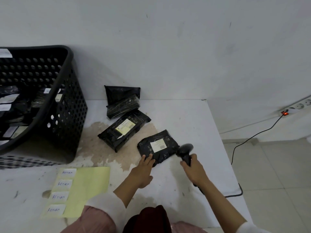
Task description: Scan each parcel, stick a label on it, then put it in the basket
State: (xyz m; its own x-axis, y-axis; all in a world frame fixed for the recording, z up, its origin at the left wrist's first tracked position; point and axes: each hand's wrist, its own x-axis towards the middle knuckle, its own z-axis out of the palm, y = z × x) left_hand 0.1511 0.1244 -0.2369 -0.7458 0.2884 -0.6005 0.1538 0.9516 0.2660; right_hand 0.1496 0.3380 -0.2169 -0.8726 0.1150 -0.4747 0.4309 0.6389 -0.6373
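Parcels on table: four black ones; my left hand (143, 172) pressed flat on the nearest parcel (158, 146).
Scanner (184, 153): one, gripped in my right hand (193, 169).
Return labels (61, 190): four.
Basket (55, 91): one, left.

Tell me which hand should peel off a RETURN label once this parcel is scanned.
Left, probably. The left hand only rests on the parcel, nearer the label sheet; the right hand grips the scanner.
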